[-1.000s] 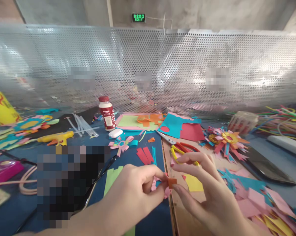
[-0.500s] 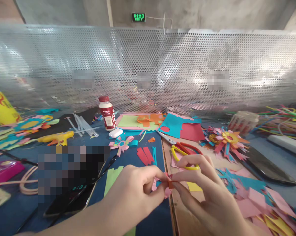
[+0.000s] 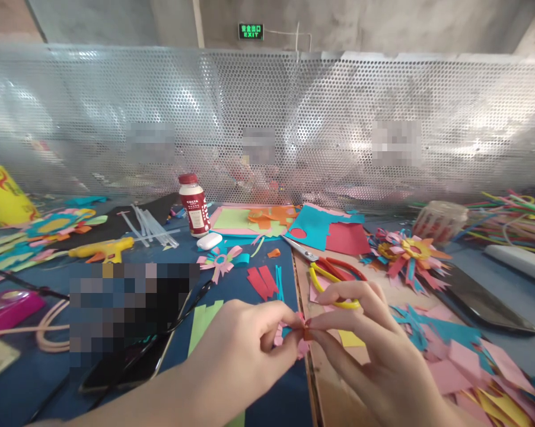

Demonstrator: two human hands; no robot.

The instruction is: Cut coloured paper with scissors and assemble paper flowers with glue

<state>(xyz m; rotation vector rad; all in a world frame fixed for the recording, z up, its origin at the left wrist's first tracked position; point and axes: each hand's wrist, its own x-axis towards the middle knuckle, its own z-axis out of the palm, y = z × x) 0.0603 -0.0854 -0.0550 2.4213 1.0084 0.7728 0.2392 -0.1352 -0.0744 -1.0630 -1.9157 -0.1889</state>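
Near the bottom middle, my left hand (image 3: pixel 254 341) pinches a small pink and blue paper piece (image 3: pixel 302 350) between thumb and forefinger. From the right, the thumb and forefinger of my right hand (image 3: pixel 374 344) close on a small orange paper strip (image 3: pixel 307 334) at the edge of that piece; its other fingers are raised and curled. The fingertips of both hands nearly meet and partly hide the paper. Just beyond them lie red paper strips (image 3: pixel 262 282), thin blue strips (image 3: pixel 279 283) and scissors (image 3: pixel 334 276) with red and yellow handles.
Left are a phone (image 3: pixel 161 350), a yellow glue gun (image 3: pixel 102 248), clear glue sticks (image 3: pixel 154 228) and a bottle (image 3: pixel 194 207). Paper scraps (image 3: pixel 463 367) and a dark phone (image 3: pixel 490 299) lie right. A perforated metal screen (image 3: pixel 258 95) stands behind coloured sheets (image 3: pixel 314 225).
My right fingertips have shifted slightly left, closer to my left fingertips, and less of the orange strip shows. My left hand has barely moved.
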